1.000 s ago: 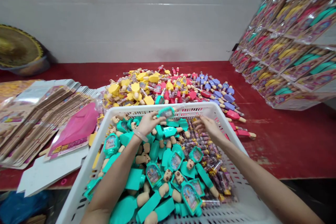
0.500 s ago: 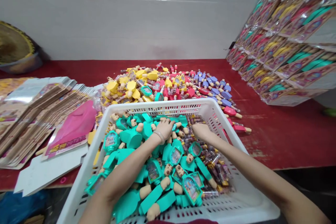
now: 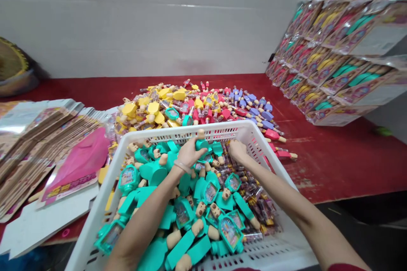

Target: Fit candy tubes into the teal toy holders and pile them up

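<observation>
A white slatted plastic crate [image 3: 159, 132] fills the lower middle of the view. It holds many teal toys [image 3: 152, 173] with tan ends and small screens, mixed with clear packets of small candy tubes [image 3: 254, 203]. My left hand [image 3: 189, 153] grips a teal toy [image 3: 201, 145] near the crate's far rim, with its tan end sticking up. My right hand [image 3: 238, 150] rests at the far right corner among the packets, its fingertips hidden in them.
Beyond the crate, a heap of yellow, red and purple toys [image 3: 190, 108] lies on a red table [image 3: 333, 165]. Stacked carded packs [image 3: 330, 51] rise at the right. Flat printed cards [image 3: 44, 144] and a pink card [image 3: 79, 165] lie at the left.
My left hand has closed on a teal toy and raised it near the far rim. The whole scene has shifted slightly left in the view.
</observation>
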{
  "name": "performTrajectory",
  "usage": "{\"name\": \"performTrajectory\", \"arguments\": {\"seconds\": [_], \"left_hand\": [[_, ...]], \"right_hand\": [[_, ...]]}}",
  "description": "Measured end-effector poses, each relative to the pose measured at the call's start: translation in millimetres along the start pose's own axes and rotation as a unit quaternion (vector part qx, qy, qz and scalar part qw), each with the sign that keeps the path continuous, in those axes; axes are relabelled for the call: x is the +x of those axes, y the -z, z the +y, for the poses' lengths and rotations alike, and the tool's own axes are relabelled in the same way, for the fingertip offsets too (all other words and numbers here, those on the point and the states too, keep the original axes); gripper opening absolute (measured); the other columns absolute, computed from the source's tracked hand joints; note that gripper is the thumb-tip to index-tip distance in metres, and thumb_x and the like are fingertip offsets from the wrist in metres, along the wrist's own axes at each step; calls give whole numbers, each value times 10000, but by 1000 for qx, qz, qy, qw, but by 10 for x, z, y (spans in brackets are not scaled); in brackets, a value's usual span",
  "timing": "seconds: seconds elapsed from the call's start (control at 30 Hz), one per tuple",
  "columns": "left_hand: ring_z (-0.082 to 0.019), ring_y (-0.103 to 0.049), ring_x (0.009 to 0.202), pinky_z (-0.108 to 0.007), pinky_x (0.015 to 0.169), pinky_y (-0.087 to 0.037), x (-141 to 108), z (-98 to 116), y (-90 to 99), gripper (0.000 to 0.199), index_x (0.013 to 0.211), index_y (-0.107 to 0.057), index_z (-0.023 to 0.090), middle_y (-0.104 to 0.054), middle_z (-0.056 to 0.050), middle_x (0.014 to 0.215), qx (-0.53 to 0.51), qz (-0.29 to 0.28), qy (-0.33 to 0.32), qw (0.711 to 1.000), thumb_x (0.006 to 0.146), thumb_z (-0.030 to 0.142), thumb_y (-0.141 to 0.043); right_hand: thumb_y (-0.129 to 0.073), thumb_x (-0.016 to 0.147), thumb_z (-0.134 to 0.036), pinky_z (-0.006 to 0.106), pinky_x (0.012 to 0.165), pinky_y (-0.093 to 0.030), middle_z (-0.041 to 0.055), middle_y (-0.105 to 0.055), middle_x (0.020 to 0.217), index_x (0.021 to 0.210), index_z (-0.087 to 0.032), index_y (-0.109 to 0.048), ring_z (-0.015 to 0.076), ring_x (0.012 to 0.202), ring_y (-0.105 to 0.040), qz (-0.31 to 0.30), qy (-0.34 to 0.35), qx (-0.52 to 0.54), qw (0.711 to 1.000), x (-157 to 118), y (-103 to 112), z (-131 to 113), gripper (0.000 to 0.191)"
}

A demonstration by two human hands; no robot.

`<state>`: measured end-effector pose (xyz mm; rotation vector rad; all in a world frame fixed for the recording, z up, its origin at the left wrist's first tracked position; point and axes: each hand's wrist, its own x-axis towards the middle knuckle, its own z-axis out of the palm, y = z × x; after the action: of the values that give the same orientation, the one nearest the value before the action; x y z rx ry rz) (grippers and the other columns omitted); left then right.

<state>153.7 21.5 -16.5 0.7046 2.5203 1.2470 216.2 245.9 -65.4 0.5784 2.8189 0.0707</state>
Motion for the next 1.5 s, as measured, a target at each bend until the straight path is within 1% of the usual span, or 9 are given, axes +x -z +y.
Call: {"name": "performTrajectory", "arguments": {"seconds": [0.3,0.43,0.53,0.67,0.93,1.03,1.13,1.3,1.5], "left_hand": [[-222,-665,923,-362,810,-548,-33,176,206,450,1027,-597,111,-694,-110,974,-379,79,44,921,813,486,-469],[-197,-663,923,-328,818,-542,-81,253,271,344,965,-616,150,-704,-63,969,-572,116,52,811,741,405,-562],[-202,-678,817,-313,760,-544,-143,333,292,292,853,-638,134,-715,-58,829,-665,86,75,738,706,386,-647],[-224,-682,738,-306,689,-537,-219,413,270,342,768,-659,97,-706,-93,727,-685,75,86,719,713,434,-670],[-175,-650,604,-293,646,-515,-228,434,259,287,715,-621,120,-651,-24,614,-658,206,103,717,647,376,-733],[-154,-624,578,-290,640,-511,-237,435,285,266,714,-611,120,-647,-22,631,-639,229,110,726,643,346,-733],[-156,-626,599,-277,626,-502,-261,435,309,245,733,-621,122,-652,-28,662,-611,246,79,748,654,328,-729],[-179,-652,624,-297,656,-508,-283,434,297,191,742,-619,138,-654,-23,660,-608,205,17,767,713,310,-697],[-218,-670,847,-334,755,-519,-276,407,482,189,840,-598,172,-682,-38,866,-668,138,-16,731,713,275,-693]], "right_hand": [[-549,868,-188,335,813,-458,228,-593,1145,1060,-51,-589,273,1037,-575,97,68,16,993,-180,321,-92,239],[-490,891,-316,264,708,-441,72,-653,951,1090,-159,-540,195,858,-614,119,157,67,978,-668,659,-354,259],[-468,895,-303,271,711,-446,49,-626,949,1060,-204,-547,179,810,-608,199,243,224,922,-1019,850,-588,208],[-447,926,-283,290,724,-462,83,-613,959,1105,-161,-548,196,852,-604,296,279,291,866,-1173,871,-783,239],[-503,940,-233,317,650,-409,123,-693,924,1153,-97,-586,206,779,-627,468,334,124,809,-1120,763,-882,266],[-502,942,-290,305,617,-408,118,-689,871,1106,-95,-614,191,725,-619,401,321,237,825,-1133,791,-938,278],[-512,922,-400,258,537,-397,52,-648,751,967,-141,-630,137,600,-561,179,251,518,798,-1103,812,-979,289],[-584,833,-533,201,343,-155,-37,-517,556,697,-164,-501,12,308,-242,-245,174,783,545,-972,795,-950,402],[-654,807,-487,169,323,-161,-75,-441,482,717,-166,-495,26,336,-289,-292,199,770,531,-923,871,-893,369]]}}
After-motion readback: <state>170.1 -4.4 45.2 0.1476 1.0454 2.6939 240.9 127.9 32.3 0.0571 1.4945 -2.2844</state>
